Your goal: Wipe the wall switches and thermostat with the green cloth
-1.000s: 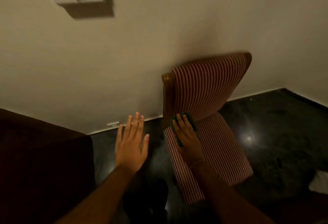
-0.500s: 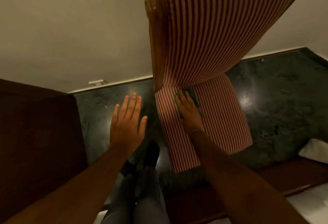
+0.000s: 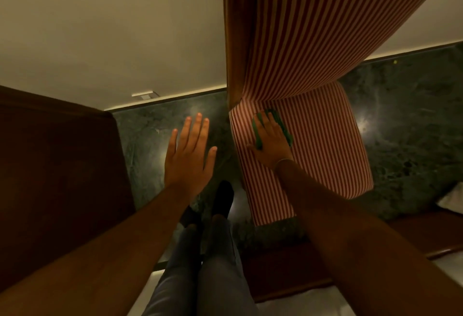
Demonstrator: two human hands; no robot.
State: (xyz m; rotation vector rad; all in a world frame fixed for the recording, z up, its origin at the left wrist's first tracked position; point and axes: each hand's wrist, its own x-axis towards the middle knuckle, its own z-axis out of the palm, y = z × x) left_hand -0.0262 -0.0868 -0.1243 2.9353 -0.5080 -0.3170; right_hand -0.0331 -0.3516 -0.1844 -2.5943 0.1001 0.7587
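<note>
Your right hand [image 3: 270, 140] presses flat on the green cloth [image 3: 283, 127] on the striped chair [image 3: 325, 140], while your left hand [image 3: 189, 155] hovers open and empty.

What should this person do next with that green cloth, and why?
Probably close the right hand on the cloth and lift it. The hand lies flat on it, pressing it to the striped chair seat. No switches or thermostat are in view, so the cloth likely must go up to the wall. The left hand hovers empty.
</note>
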